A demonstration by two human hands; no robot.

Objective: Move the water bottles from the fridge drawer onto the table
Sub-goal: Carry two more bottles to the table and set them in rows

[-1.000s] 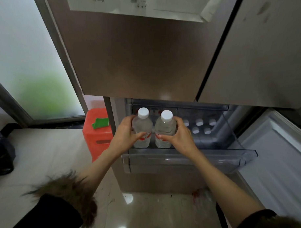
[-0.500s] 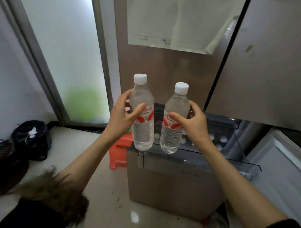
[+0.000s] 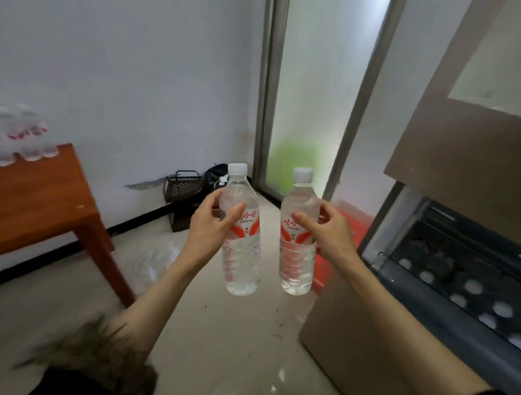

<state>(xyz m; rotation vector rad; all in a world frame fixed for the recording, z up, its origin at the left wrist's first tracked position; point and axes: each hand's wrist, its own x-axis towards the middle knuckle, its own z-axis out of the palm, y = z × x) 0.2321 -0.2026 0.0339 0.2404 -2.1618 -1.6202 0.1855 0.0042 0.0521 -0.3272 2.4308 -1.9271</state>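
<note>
I hold two clear water bottles with white caps and red labels upright in front of me. My left hand [image 3: 212, 225] grips the left bottle [image 3: 241, 255] around its label. My right hand [image 3: 330, 232] grips the right bottle [image 3: 297, 257] the same way. The open fridge drawer [image 3: 457, 281] is at the right, with several white bottle caps showing inside. The brown wooden table [image 3: 37, 201] stands at the left against the wall, with several water bottles [image 3: 22, 135] at its far end.
A red plastic stool [image 3: 355, 227] sits on the floor behind the right bottle. A black wire basket [image 3: 183, 185] and a dark bag [image 3: 218, 175] rest by the wall near the frosted glass door [image 3: 315, 110]. Pale tiled floor lies between fridge and table.
Both bottles have been lifted out of the drawer. My view has swung left from the fridge, bringing the table into sight, with the bottles carried along.
</note>
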